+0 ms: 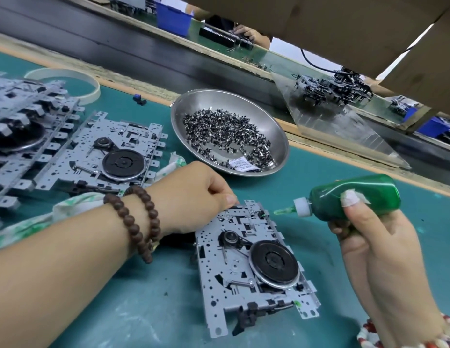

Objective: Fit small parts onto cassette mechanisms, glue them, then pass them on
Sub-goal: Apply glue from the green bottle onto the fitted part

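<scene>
The left hand [193, 197] pinches the far edge of a cassette mechanism [254, 267] lying on the green table [319, 172], while the right hand [374, 237] grips a green glue bottle [354, 197], nozzle just beside that edge, near a steel bowl [269, 114] of small parts [226, 131].

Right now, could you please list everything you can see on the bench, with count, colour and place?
cassette mechanism: one, grey metal, black flywheel, front centre on the mat.
more mechanisms: several, grey, overlapping at left.
steel bowl: one, silver, behind centre, holding many small dark parts.
glue bottle: one, green, white cap, nozzle pointing toward the mechanism's top edge.
tape ring: one, cream, far left.
cloth: white and green, under the left forearm.
mat: teal.
left hand: pinching the mechanism's top corner; brown bead bracelet.
right hand: fingers around the bottle.
</scene>
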`<state>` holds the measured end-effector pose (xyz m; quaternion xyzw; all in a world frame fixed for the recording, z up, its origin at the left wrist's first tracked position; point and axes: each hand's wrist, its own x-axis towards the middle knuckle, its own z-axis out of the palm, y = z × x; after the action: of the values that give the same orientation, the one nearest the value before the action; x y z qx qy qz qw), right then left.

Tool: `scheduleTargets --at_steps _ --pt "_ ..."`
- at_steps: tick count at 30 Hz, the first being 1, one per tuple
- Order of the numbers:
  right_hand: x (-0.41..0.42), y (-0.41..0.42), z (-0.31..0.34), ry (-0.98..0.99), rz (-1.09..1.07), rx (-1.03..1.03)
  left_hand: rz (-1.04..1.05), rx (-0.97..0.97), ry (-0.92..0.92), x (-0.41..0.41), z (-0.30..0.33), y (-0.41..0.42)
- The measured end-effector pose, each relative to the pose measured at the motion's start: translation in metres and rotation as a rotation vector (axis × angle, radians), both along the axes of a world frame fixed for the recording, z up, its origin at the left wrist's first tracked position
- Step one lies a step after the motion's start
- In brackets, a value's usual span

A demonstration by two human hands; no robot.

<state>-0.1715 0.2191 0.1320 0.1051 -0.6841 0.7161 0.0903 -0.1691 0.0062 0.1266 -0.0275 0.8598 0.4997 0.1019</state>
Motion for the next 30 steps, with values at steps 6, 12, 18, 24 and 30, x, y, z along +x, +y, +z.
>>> scheduleTargets --at_steps 6,12,18,24,30 --pt "-0.0001 0.0010 -0.0002 -0.002 0.003 -0.004 -0.001 0.008 -0.004 -0.0003 0.0000 0.0001" --pt "0.0007 0.0017 -0.0007 0.010 0.018 -0.007 0.001 0.010 -0.003 0.0002 -0.0001 0.0004" --pt "0.0013 0.0028 -0.0020 0.022 -0.008 0.021 0.002 0.012 -0.003 -0.0001 0.0001 0.0002" --pt "0.0018 0.0008 -0.0004 0.031 0.007 0.036 0.010 0.004 0.003 -0.0009 0.0001 0.0006" --pt "0.0019 0.0021 -0.0010 0.045 0.015 0.039 0.005 0.003 0.005 -0.0004 0.0001 0.0003"
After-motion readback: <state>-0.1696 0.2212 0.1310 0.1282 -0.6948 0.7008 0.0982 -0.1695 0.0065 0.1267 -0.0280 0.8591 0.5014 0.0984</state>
